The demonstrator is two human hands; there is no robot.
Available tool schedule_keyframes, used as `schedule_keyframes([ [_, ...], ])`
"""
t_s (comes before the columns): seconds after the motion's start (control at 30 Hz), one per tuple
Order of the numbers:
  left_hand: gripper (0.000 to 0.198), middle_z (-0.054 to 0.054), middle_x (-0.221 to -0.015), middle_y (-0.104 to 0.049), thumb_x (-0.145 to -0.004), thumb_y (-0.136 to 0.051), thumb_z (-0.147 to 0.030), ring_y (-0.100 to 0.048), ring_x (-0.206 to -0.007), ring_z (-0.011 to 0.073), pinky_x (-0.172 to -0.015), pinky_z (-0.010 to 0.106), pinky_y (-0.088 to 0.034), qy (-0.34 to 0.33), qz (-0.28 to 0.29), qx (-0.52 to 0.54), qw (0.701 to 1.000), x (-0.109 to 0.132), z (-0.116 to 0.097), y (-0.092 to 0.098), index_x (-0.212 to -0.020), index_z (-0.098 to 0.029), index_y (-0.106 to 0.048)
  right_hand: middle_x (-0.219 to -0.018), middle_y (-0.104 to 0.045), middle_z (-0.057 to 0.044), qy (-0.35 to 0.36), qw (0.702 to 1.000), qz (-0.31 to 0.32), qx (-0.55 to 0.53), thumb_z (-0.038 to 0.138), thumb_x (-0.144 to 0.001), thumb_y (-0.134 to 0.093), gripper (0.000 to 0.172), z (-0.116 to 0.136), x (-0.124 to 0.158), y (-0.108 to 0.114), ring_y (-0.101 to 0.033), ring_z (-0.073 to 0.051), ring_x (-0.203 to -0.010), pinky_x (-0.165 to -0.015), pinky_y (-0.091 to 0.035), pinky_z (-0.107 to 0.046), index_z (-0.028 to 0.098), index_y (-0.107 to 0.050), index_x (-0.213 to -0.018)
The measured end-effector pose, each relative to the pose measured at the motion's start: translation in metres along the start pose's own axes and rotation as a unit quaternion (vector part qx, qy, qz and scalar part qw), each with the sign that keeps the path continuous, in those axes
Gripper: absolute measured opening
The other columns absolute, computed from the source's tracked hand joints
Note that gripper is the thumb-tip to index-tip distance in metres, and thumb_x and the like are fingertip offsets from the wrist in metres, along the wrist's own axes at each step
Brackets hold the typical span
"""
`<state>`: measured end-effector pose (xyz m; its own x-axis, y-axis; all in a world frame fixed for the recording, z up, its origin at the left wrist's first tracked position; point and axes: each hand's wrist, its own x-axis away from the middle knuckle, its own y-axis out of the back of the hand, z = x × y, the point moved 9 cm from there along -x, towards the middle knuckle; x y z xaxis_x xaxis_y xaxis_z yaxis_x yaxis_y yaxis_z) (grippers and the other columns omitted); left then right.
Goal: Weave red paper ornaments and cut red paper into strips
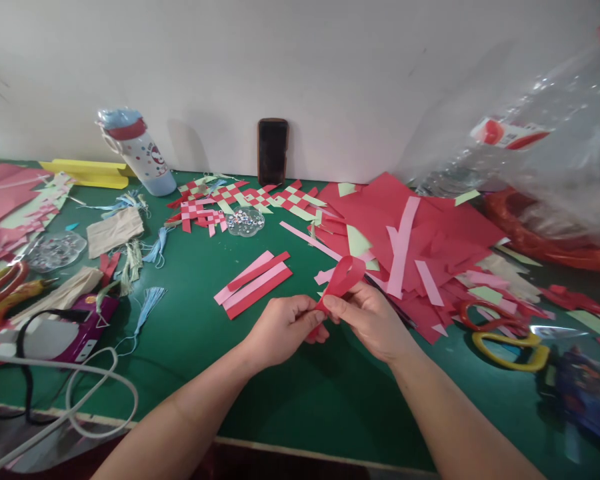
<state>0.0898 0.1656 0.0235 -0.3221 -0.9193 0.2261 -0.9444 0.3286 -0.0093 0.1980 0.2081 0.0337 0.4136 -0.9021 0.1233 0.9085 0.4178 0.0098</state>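
Observation:
Both my hands meet above the front middle of the table, closed on one red paper strip (pixel 347 275) bent into a loop. My left hand (pixel 287 328) pinches its lower end between thumb and fingers. Close beside it, my right hand (pixel 373 319) grips the strip near the base of the loop, thumb on top. Just beyond my left hand lie several flat pink and red paper strips (pixel 257 283) side by side. A heap of red paper sheets (pixel 380 207) with pink and light green scraps spreads behind my right hand.
Woven checkered paper pieces (pixel 230 195) and a dish of small beads (pixel 245 221) lie towards the wall. A phone (pixel 273 152) and a bottle (pixel 137 153) stand behind. Scissors (pixel 510 347) lie right; tassels (pixel 150 307), a purple device (pixel 87 330) and a white cable (pixel 100 433) left.

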Motion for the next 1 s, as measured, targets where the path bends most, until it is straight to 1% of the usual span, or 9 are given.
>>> schedule_keyframes([
  [0.07, 0.026, 0.006, -0.076, -0.071, -0.092, -0.053, -0.038, -0.066, -0.067, 0.0136, -0.066, 0.026, -0.053, 0.001, 0.000, 0.000, 1.000, 0.000, 0.000, 0.000, -0.087, -0.015, -0.064, -0.064, -0.056, 0.003, -0.005, 1.000, 0.001, 0.014, 0.045, -0.079, -0.072, 0.028, -0.002, 0.000, 0.001, -0.049, -0.012, -0.060, -0.056, -0.040, -0.027, 0.020, -0.060, -0.074],
  [0.2, 0.027, 0.007, -0.076, -0.071, -0.092, -0.053, -0.037, -0.065, -0.066, 0.0137, -0.066, 0.026, -0.052, -0.007, 0.012, -0.025, 1.000, 0.000, -0.003, -0.002, -0.080, -0.015, -0.062, -0.060, -0.053, 0.004, 0.007, 0.999, -0.053, 0.009, 0.046, -0.077, -0.074, 0.029, 0.000, -0.001, 0.014, -0.046, -0.011, -0.056, -0.054, -0.037, -0.027, 0.021, -0.061, -0.071],
  [0.27, 0.027, 0.007, -0.077, -0.072, -0.092, -0.052, -0.036, -0.065, -0.066, 0.0139, -0.066, 0.027, -0.052, -0.007, 0.014, -0.037, 0.999, 0.000, -0.003, -0.002, -0.077, -0.015, -0.061, -0.060, -0.053, 0.004, 0.008, 0.998, -0.067, 0.008, 0.046, -0.076, -0.075, 0.029, 0.000, -0.001, 0.018, -0.046, -0.011, -0.056, -0.055, -0.038, -0.027, 0.021, -0.062, -0.072],
  [0.4, 0.026, 0.006, -0.079, -0.072, -0.092, -0.051, -0.035, -0.065, -0.071, 0.0142, -0.067, 0.025, -0.049, -0.015, 0.013, -0.068, 0.997, 0.001, -0.005, -0.001, -0.078, -0.016, -0.061, -0.059, -0.053, 0.004, 0.015, 0.997, -0.072, 0.021, 0.044, -0.079, -0.073, 0.026, -0.001, -0.001, 0.019, -0.047, -0.012, -0.057, -0.056, -0.038, -0.027, 0.021, -0.062, -0.073],
  [0.5, 0.026, 0.004, -0.077, -0.068, -0.091, -0.055, -0.039, -0.060, -0.069, 0.0135, -0.062, 0.024, -0.045, -0.029, -0.001, -0.087, 0.996, 0.002, -0.007, 0.002, -0.082, -0.016, -0.062, -0.062, -0.055, 0.003, 0.015, 0.998, -0.065, 0.019, 0.044, -0.079, -0.072, 0.027, -0.001, 0.000, 0.015, -0.048, -0.012, -0.059, -0.058, -0.040, -0.028, 0.021, -0.061, -0.072],
  [0.6, 0.033, 0.002, -0.072, -0.063, -0.087, -0.060, -0.048, -0.054, -0.063, 0.0119, -0.056, 0.023, -0.040, -0.030, -0.012, -0.052, 0.998, 0.002, -0.007, 0.003, -0.084, -0.015, -0.061, -0.067, -0.059, 0.002, 0.011, 0.998, -0.057, 0.013, 0.043, -0.079, -0.073, 0.025, -0.001, 0.000, 0.008, -0.052, -0.013, -0.064, -0.062, -0.045, -0.029, 0.020, -0.062, -0.074],
  [0.67, 0.038, 0.002, -0.075, -0.062, -0.084, -0.062, -0.052, -0.053, -0.064, 0.0113, -0.057, 0.023, -0.039, -0.032, -0.008, -0.013, 0.999, 0.002, -0.009, 0.002, -0.087, -0.014, -0.061, -0.069, -0.061, 0.001, 0.014, 0.998, -0.058, 0.016, 0.042, -0.078, -0.073, 0.024, 0.000, 0.001, 0.005, -0.054, -0.014, -0.065, -0.064, -0.047, -0.030, 0.020, -0.063, -0.075],
  [0.87, 0.047, 0.008, -0.088, -0.068, -0.084, -0.061, -0.057, -0.061, -0.074, 0.0148, -0.063, 0.024, -0.045, -0.031, -0.001, 0.036, 0.999, 0.003, -0.012, 0.001, -0.097, -0.011, -0.064, -0.068, -0.063, 0.001, 0.034, 0.996, -0.072, 0.050, 0.043, -0.079, -0.072, 0.023, 0.008, 0.003, 0.004, -0.056, -0.015, -0.063, -0.061, -0.049, -0.030, 0.022, -0.065, -0.076],
  [1.0, 0.047, 0.009, -0.087, -0.071, -0.085, -0.060, -0.058, -0.064, -0.072, 0.0150, -0.061, 0.024, -0.047, -0.019, -0.013, 0.019, 1.000, 0.002, -0.007, 0.003, -0.097, -0.013, -0.064, -0.064, -0.061, 0.001, 0.042, 0.994, -0.075, 0.064, 0.043, -0.079, -0.072, 0.024, 0.015, 0.004, 0.002, -0.056, -0.014, -0.060, -0.058, -0.048, -0.029, 0.022, -0.064, -0.072],
])
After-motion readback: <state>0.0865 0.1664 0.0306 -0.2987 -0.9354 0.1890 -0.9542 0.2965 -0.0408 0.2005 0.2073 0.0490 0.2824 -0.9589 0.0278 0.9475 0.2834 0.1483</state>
